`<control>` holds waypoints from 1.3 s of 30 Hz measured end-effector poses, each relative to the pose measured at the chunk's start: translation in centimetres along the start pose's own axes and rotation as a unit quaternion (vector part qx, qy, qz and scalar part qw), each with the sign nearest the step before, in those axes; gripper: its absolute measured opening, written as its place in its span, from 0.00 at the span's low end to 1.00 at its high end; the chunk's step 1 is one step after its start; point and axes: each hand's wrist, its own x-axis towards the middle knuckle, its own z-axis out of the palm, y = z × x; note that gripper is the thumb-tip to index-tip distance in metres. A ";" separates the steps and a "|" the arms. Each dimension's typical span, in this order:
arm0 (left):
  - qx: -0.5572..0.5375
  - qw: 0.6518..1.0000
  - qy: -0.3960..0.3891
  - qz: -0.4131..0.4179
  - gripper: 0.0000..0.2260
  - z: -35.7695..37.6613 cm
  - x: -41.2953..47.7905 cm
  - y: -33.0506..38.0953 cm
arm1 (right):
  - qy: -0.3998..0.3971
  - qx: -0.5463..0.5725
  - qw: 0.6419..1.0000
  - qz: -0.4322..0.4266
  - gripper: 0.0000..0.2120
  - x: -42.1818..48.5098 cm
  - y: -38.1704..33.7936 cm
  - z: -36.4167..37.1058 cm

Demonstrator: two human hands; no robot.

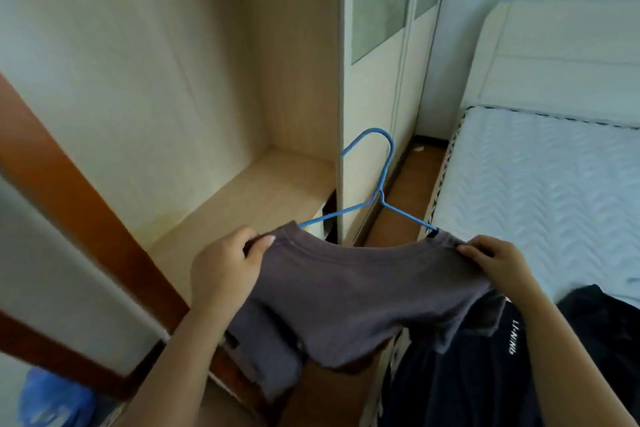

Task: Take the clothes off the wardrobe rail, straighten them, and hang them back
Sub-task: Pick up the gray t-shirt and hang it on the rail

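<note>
A grey-purple shirt (349, 291) sits on a blue wire hanger (382, 184), whose hook points up in front of the wardrobe's side panel. My left hand (225, 270) grips the shirt's left shoulder, thumb on top. The right shoulder is pinched by my right hand (495, 262), just below the hanger's arm end. The shirt's body hangs down between my forearms. No wardrobe rail is in view.
The open wardrobe compartment (242, 191) with a light wooden shelf lies ahead on the left. A bed with a white quilted mattress (540, 198) stands on the right, dark clothes (485, 357) heaped at its near edge. A blue bag (55, 399) sits bottom left.
</note>
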 end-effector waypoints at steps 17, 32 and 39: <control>0.023 0.957 0.109 0.268 0.13 -2.9 14.3 -1.7 | -0.052 0.197 0.968 0.148 0.11 5.9 -14.9 10.2; 0.153 0.865 0.387 0.281 0.08 -16.5 15.1 0.7 | -0.048 0.250 0.946 -0.200 0.14 12.6 -37.5 13.4; 0.254 0.801 0.495 0.221 0.08 -21.7 15.6 1.8 | -0.097 0.350 0.886 -0.287 0.17 14.6 -46.3 14.1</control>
